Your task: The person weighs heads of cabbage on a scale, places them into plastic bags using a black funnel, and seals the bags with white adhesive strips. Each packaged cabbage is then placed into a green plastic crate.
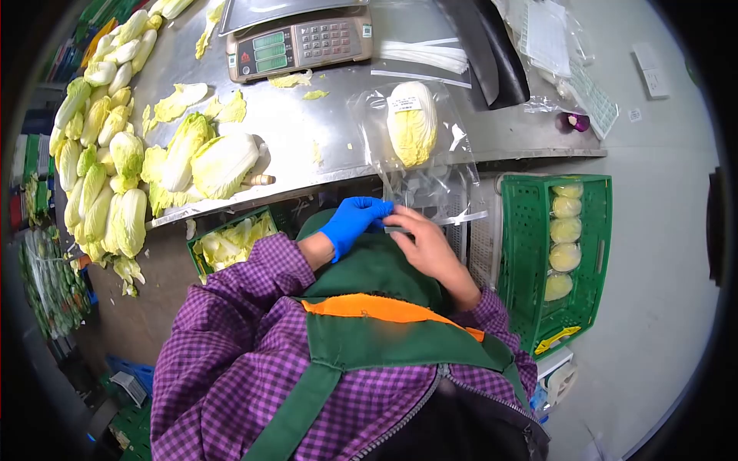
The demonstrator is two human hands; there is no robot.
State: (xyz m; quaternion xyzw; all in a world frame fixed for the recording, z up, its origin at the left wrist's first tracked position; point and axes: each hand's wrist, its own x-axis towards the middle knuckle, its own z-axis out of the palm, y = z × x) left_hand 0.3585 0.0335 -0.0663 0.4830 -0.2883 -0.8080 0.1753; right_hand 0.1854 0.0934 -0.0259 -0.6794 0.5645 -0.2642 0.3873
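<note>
A pale napa cabbage (413, 134) with a printed white label lies at the table's front edge, seemingly inside a clear plastic bag (451, 165). The bag's near end hangs over the edge towards my body. My left hand (354, 223), in a blue glove, has its fingers closed at that end. Bare, my right hand (423, 244) pinches the same end just beside the left, and the fingertips of both nearly touch. Exactly how the film runs between the fingers is partly hidden.
A weighing scale (298, 44) stands at the back, with white strips (423, 58) beside it. Napa cabbages (100, 154) are heaped at left near a wooden-handled knife (260, 180). Below are a crate of leaves (194, 250) and a green crate (526, 253) with a row of cabbages.
</note>
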